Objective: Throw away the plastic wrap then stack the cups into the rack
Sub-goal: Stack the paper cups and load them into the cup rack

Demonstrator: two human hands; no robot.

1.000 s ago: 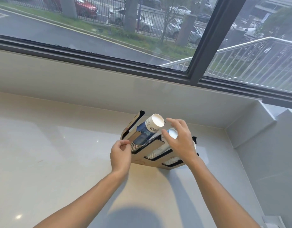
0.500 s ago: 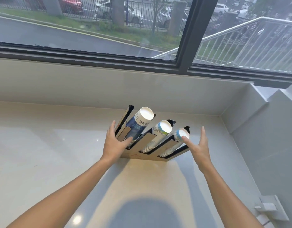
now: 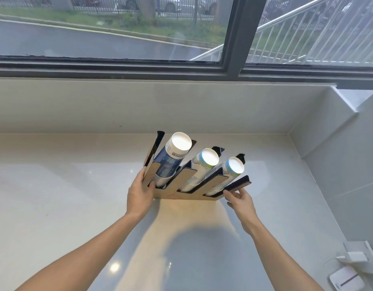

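Slotted tan-and-black cup rack [image 3: 182,195] spans between hands; left hand [image 3: 139,193] grips left end, right hand [image 3: 241,199] fingers pinch right end.

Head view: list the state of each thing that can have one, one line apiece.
Brown slotted cup rack: on the counter, all three slots filled.
Dark blue paper cup stack: slanted in the left slot.
Two white-and-teal paper cup stacks: slanted in the other slots.
Left hand: touching the rack's left end.
Right hand: fingers at its right end.

The left hand [image 3: 139,193] covered the cup rack's [image 3: 182,184] near corner; beyond its fingers, print on the dark-blue cup stack [image 3: 171,162] was unreadable.
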